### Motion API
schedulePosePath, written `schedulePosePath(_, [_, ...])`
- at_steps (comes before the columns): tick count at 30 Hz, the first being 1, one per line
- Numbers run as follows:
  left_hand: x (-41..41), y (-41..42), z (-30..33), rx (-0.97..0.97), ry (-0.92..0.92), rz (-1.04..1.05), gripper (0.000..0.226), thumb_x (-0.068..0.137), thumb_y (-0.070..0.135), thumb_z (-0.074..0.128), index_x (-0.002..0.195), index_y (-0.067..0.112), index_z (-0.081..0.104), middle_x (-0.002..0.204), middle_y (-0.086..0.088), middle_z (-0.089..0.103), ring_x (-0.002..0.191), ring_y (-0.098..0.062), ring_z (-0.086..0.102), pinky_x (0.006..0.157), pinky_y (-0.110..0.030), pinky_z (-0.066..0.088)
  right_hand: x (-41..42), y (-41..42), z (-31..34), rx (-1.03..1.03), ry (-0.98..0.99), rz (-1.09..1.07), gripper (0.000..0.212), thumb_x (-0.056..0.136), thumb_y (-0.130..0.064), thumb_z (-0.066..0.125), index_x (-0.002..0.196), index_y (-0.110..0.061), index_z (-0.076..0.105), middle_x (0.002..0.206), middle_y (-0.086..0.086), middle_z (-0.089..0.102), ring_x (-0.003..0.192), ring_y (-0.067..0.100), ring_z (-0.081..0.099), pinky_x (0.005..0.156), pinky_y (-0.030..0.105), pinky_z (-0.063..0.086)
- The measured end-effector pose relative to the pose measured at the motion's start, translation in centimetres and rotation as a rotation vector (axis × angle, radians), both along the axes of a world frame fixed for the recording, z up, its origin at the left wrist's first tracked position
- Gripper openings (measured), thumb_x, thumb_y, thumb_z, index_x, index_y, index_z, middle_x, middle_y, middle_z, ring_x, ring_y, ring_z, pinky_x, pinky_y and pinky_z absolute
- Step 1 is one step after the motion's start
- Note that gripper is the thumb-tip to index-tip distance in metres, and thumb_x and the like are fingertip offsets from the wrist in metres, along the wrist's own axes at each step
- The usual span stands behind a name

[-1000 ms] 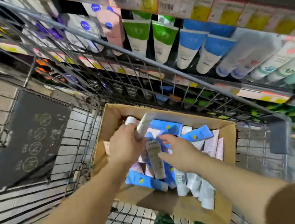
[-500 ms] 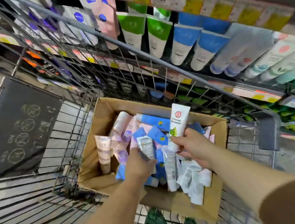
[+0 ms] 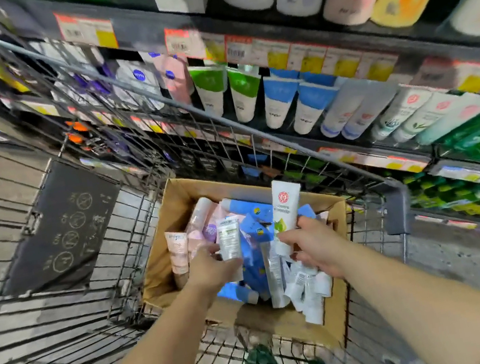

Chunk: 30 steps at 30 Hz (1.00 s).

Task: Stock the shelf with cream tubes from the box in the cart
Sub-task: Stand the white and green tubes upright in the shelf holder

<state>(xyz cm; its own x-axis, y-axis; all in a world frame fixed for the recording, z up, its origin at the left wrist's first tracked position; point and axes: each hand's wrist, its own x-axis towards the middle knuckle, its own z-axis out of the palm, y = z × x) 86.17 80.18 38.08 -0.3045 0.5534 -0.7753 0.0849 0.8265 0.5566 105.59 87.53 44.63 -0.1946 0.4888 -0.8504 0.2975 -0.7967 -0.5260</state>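
Both hands are down in the cardboard box (image 3: pixel 162 259), a plain brown corrugated thing with its flaps up, sitting in the corner of a grey wire cart (image 3: pixel 62 309). The left hand (image 3: pixel 212 270) has its fingers curled around a silvery tube (image 3: pixel 229 241) with a flat crimped end, fine-print side facing up. The right hand (image 3: pixel 313 242) grips a white cream tube (image 3: pixel 284 212) held upright, with a red round logo near the top and a green leaf lower down. Under them the box is a messy pile of soft, glossy plastic tubes: blue ones (image 3: pixel 246 209), pale pink ones (image 3: pixel 178 250) along the left wall, and white ones (image 3: pixel 309 291) spilling toward the near flap. A dark plastic panel (image 3: pixel 57 227) with round warning icons hangs on the cart's mesh. Just past the cart is the shelf (image 3: pixel 334 33), dark metal with red and yellow price tags along its edges, with rows of hanging tubes with green tops (image 3: pixel 243 91) and blue tops (image 3: pixel 279 101), all a bit blurry. The floor (image 3: pixel 471 263) looks like grey concrete.
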Motion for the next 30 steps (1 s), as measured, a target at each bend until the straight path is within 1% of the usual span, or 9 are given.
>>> schedulePosePath(3, [-0.2, 1.7, 5.7, 0.105, -0.169, 0.038, 0.052, 0.076, 0.005, 0.077, 0.122, 0.007, 0.052, 0.088, -0.007, 0.067, 0.075, -0.02, 0.067, 0.073, -0.039, 0.058, -0.5, 0.1, 3.6, 0.045, 0.027, 0.0, 0.016, 0.093, -0.012, 0.057, 0.108, -0.017, 0.052, 0.106, 0.005, 0.066, 0.088, 0.019, 0.06, 0.088, 0.04, 0.049])
schedulePosePath(5, [0.1, 3.0, 9.7, 0.157, -0.353, 0.022, 0.053, 0.07, 0.006, 0.076, 0.117, 0.005, 0.053, 0.075, -0.008, 0.059, 0.062, -0.016, 0.058, 0.062, -0.033, 0.055, -0.4, 0.2, 6.2, 0.077, 0.058, -0.024, 0.013, 0.093, -0.009, 0.057, 0.104, -0.015, 0.054, 0.094, 0.004, 0.067, 0.078, 0.016, 0.061, 0.077, 0.031, 0.048])
schedulePosePath(8, [1.0, 4.6, 15.1, 0.183, -0.608, -0.003, 0.035, 0.066, 0.013, 0.063, 0.1, 0.007, 0.056, 0.084, -0.015, 0.054, 0.069, -0.018, 0.059, 0.059, -0.03, 0.056, 0.8, 0.3, 10.6, 0.111, 0.099, -0.07, 0.019, 0.092, -0.003, 0.056, 0.109, -0.008, 0.057, 0.087, 0.007, 0.066, 0.07, 0.015, 0.063, 0.06, 0.024, 0.052])
schedulePosePath(12, [3.8, 5.8, 20.9, 0.281, -0.667, -0.06, 0.023, 0.083, 0.012, 0.056, 0.103, 0.011, 0.066, 0.106, -0.011, 0.069, 0.088, -0.023, 0.065, 0.07, -0.036, 0.057, 4.5, 0.5, 16.7, 0.208, 0.139, -0.096, 0.029, 0.09, -0.009, 0.06, 0.119, -0.005, 0.059, 0.106, 0.012, 0.071, 0.094, 0.026, 0.067, 0.099, 0.046, 0.047])
schedulePosePath(16, [9.4, 6.5, 26.5, 0.376, -0.663, -0.202, 0.03, 0.078, 0.016, 0.066, 0.108, 0.016, 0.068, 0.11, -0.011, 0.067, 0.094, -0.025, 0.06, 0.067, -0.035, 0.056, 10.5, -0.3, 22.5, 0.314, 0.17, -0.144, 0.018, 0.094, -0.011, 0.057, 0.112, -0.015, 0.06, 0.103, 0.001, 0.07, 0.087, 0.012, 0.065, 0.071, 0.028, 0.05])
schedulePosePath(19, [16.1, 6.1, 30.6, 0.457, -0.719, -0.32, 0.043, 0.077, 0.017, 0.072, 0.119, 0.01, 0.064, 0.114, -0.021, 0.061, 0.098, -0.032, 0.057, 0.084, -0.043, 0.047, 17.0, -2.2, 26.1, 0.399, 0.177, -0.185, 0.022, 0.093, -0.014, 0.059, 0.115, -0.018, 0.061, 0.107, -0.002, 0.072, 0.096, 0.015, 0.064, 0.088, 0.036, 0.049])
schedulePosePath(22, [25.2, 4.3, 34.7, 0.553, -0.725, -0.398, 0.031, 0.088, 0.011, 0.061, 0.119, 0.012, 0.06, 0.103, -0.011, 0.071, 0.087, -0.023, 0.066, 0.078, -0.038, 0.05, 25.7, -5.6, 29.6, 0.525, 0.159, -0.205, 0.024, 0.092, -0.017, 0.063, 0.114, -0.026, 0.057, 0.11, -0.005, 0.071, 0.105, 0.013, 0.063, 0.106, 0.045, 0.04])
schedulePosePath(27, [42.2, 0.9, 40.4, 0.648, -0.792, -0.589, 0.046, 0.08, 0.013, 0.063, 0.126, 0.011, 0.057, 0.11, -0.011, 0.071, 0.095, -0.024, 0.067, 0.076, -0.037, 0.054, 41.4, -12.6, 35.3, 0.687, 0.072, -0.344, 0.031, 0.095, -0.008, 0.057, 0.123, -0.015, 0.048, 0.119, 0.006, 0.065, 0.097, 0.015, 0.067, 0.084, 0.033, 0.055])
schedulePosePath(30, [51.3, -1.0, 42.8, 0.669, -0.841, -0.68, 0.047, 0.076, 0.014, 0.065, 0.122, 0.011, 0.059, 0.111, -0.013, 0.07, 0.097, -0.029, 0.066, 0.076, -0.038, 0.054, 49.7, -16.7, 38.0, 0.768, 0.025, -0.474, 0.028, 0.092, -0.013, 0.064, 0.116, -0.018, 0.051, 0.123, 0.013, 0.062, 0.098, 0.019, 0.066, 0.091, 0.041, 0.055])
